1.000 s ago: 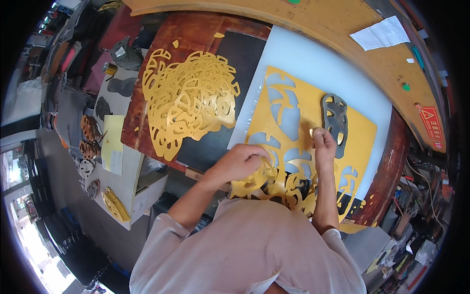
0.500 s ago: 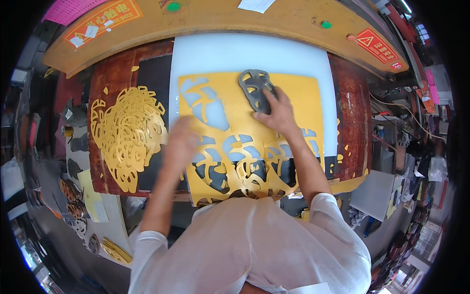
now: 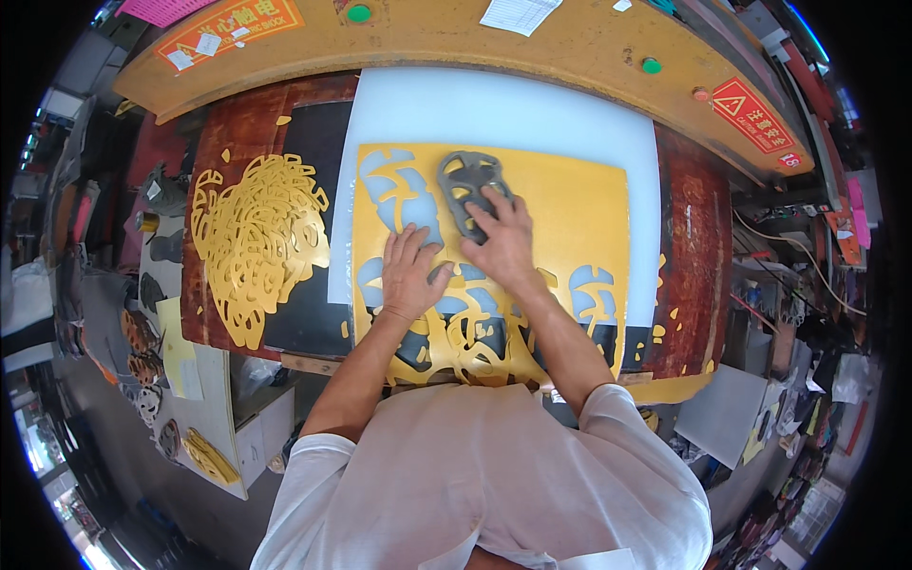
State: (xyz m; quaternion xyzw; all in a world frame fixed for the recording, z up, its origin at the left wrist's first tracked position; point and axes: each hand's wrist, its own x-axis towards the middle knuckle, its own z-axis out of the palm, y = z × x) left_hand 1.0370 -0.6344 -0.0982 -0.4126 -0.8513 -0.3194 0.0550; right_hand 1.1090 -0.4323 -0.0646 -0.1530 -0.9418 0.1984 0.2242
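Note:
A yellow sheet (image 3: 570,209) lies over the white cutting board, with shoe-shaped cutouts along its left side and near edge. My left hand (image 3: 410,275) rests on it, fingers spread flat beside the far-left cutout. My right hand (image 3: 503,237) grips a dark, sole-shaped cutting die (image 3: 456,180) with openings through it. The fingers press over its right side and the thumb is near its lower end. The die sits on the sheet, just right of the far-left cutout.
A heap of yellow cut pieces (image 3: 256,247) covers the table's left part. Beyond the white board (image 3: 503,104) runs a yellow machine beam (image 3: 570,47) with green buttons. Small yellow scraps dot the reddish-brown table (image 3: 693,256) at right. Side shelves hold more dies and yellow pieces.
My right hand has shifted the cutting die left and slightly nearer, close to the far-left cutout. My left hand, blurred before, has moved right onto the sheet and lies flat.

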